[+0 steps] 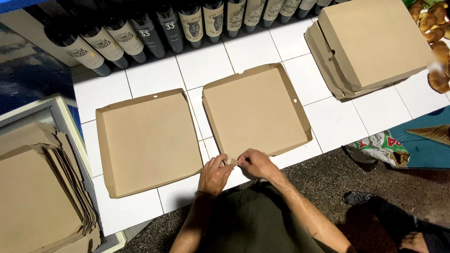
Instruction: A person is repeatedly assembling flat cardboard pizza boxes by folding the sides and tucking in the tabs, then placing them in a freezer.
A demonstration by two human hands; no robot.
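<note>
Two brown cardboard box halves with raised rims lie side by side on the white tiled counter (337,124). The left half (147,140) sits untouched. The right half (255,110) has its near left corner pinched between both my hands. My left hand (214,174) grips the corner flap from the left, fingers closed on the cardboard. My right hand (255,164) holds the same corner from the right, thumb and fingers pressed on the rim.
A stack of flat cardboard sheets (40,187) lies on a lower surface at left. Closed boxes (370,42) are piled at the back right. Dark wine bottles (168,26) line the back edge. Pastries (436,42) and a crumpled bag (379,147) are at right.
</note>
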